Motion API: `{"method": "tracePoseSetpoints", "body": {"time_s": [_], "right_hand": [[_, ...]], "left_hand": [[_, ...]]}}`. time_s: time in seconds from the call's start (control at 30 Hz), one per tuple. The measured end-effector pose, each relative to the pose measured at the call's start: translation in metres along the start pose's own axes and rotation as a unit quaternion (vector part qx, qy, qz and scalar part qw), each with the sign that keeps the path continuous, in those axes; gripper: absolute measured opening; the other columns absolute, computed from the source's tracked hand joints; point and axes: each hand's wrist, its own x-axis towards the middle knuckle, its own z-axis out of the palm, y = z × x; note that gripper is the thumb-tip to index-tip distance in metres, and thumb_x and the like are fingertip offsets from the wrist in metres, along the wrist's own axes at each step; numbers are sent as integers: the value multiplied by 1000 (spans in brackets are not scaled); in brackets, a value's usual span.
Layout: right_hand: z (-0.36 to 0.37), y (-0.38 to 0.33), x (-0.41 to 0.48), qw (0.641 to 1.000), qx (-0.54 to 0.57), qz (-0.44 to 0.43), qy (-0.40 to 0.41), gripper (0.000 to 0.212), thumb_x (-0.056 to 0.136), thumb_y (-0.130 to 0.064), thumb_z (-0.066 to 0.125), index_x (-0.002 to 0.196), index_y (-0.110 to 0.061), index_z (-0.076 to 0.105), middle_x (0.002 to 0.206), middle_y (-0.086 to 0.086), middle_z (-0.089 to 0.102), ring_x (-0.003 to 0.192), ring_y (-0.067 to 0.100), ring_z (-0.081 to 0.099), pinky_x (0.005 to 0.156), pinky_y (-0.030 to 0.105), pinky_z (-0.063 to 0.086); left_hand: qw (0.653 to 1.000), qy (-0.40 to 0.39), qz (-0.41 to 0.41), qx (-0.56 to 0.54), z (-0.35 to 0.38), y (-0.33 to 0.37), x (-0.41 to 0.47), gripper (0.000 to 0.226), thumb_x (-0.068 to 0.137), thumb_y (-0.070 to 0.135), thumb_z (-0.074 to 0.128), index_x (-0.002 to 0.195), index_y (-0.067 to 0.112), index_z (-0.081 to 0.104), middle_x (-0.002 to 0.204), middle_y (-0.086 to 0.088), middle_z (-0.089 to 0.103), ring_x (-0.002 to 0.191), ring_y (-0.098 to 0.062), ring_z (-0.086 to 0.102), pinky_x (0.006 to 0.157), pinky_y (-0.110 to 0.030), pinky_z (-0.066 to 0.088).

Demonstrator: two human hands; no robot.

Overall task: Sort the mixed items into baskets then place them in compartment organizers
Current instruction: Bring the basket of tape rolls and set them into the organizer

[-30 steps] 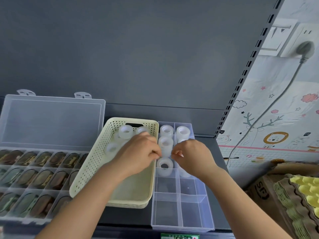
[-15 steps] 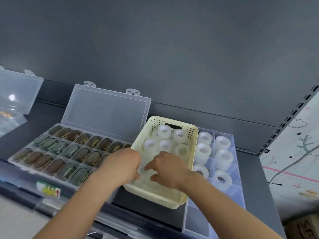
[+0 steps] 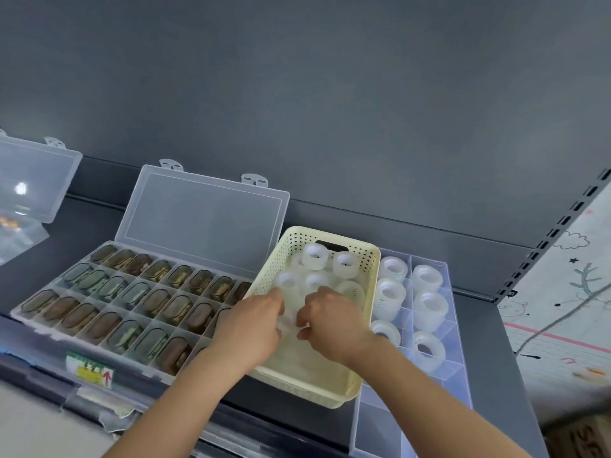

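A cream perforated basket (image 3: 367, 259) sits on a dark shelf and holds several translucent white tape rolls (image 3: 315, 256). My left hand (image 3: 251, 328) and my right hand (image 3: 334, 322) are both inside the basket, fingertips almost meeting. A blurred tape roll (image 3: 287, 321) lies between them, against the curled fingers of my left hand. My right hand's fingers are curled too, and what they touch is hidden. To the right, a clear compartment organizer (image 3: 459, 368) has several tape rolls (image 3: 429, 307) standing in its far cells, while its near cells hold nothing.
To the left, an open clear organizer (image 3: 205, 209) is filled with dark oval items (image 3: 132, 309). Another open clear box (image 3: 29, 180) is at the far left. A price label (image 3: 89, 371) marks the shelf's front edge. A slotted rail (image 3: 562, 223) stands at the right.
Both hands left the clear organizer and moved left into the basket. In the last half second they drew together around one roll. The view swung left.
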Motion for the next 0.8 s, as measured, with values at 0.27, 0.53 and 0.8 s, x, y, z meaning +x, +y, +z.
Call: {"method": "tracePoseSetpoints", "body": {"time_s": [0.27,0.53,0.8], "right_hand": [[-35,29,-30,968,115,126,185,19,85,-34,67,101,-26,74,99,-3,63,102,17,49,78,29,43],[-54,63,-82,934,131,220,249,12,83,-25,71,94,-22,76,97,-4,69,92,21,57,72,36,49],[-52,95,-130,937,65,291,180,15,85,-25,68,99,-26,74,99,-7,65,99,18,54,73,25,40]], "left_hand": [[964,159,68,-203,-8,26,12,34,86,23,64,117,27,53,86,18,53,83,0,51,65,-9,35],[952,159,188,-180,-4,75,24,35,87,26,65,119,23,50,95,13,57,92,-12,52,76,-27,43],[944,96,315,-28,10,116,40,11,85,15,60,92,18,68,84,0,63,87,-22,54,83,-32,38]]}}
